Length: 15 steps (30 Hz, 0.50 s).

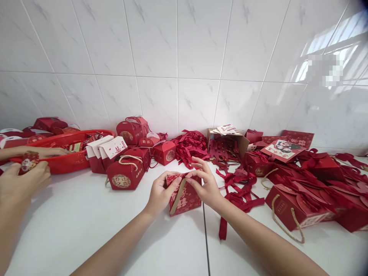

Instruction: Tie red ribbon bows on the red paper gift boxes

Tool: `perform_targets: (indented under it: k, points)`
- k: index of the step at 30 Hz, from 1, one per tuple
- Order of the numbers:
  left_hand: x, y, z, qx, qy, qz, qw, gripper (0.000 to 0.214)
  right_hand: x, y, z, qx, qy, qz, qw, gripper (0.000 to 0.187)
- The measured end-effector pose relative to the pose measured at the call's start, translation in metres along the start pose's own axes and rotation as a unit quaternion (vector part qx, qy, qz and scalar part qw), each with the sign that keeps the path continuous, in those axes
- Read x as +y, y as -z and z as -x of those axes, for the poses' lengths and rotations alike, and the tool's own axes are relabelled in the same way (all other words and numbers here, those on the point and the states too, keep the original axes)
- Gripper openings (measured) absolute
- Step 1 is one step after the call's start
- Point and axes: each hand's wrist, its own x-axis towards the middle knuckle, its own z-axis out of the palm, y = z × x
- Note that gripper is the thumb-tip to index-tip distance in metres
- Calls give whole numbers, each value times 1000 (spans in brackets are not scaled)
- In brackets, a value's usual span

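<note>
Both my hands grip a small red gift box [185, 199] standing on the white table. My left hand [160, 192] is closed on its left side and top flap. My right hand [204, 183] pinches the top flap from the right, fingers bent over the box's upper edge. The box top is partly unfolded and shows a pale inner edge. Red ribbons [240, 195] lie just right of my right hand.
At the left edge, another person's hands [23, 180] hold a small red packet beside a red basket [61, 161] of sweets. Finished red boxes [126, 172] stand behind. A cardboard carton [227, 140] and flat red boxes with rope handles [299, 211] crowd the right.
</note>
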Motion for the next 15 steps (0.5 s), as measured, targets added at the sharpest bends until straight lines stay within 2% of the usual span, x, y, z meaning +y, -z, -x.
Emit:
perform_targets:
  k: [5, 7, 9, 12, 15]
  points:
    - [-2, -1, 2, -18, 17, 37, 999, 21, -6, 0, -2, 33, 29, 6, 999, 8]
    - [-1, 0, 3, -23, 16, 40, 999, 21, -5, -1, -2, 47, 25, -13, 998, 28]
    - [-2, 1, 5, -32, 18, 41, 998, 21, -4, -3, -1, 39, -16, -47, 998, 41]
    - [-3, 1, 8, -54, 16, 32, 998, 23, -4, -7, 1, 20, -120, -73, 990, 25]
    - [-3, 0, 5, -65, -13, -33, 997, 37, -11, -5, -4, 48, -144, -47, 987, 33]
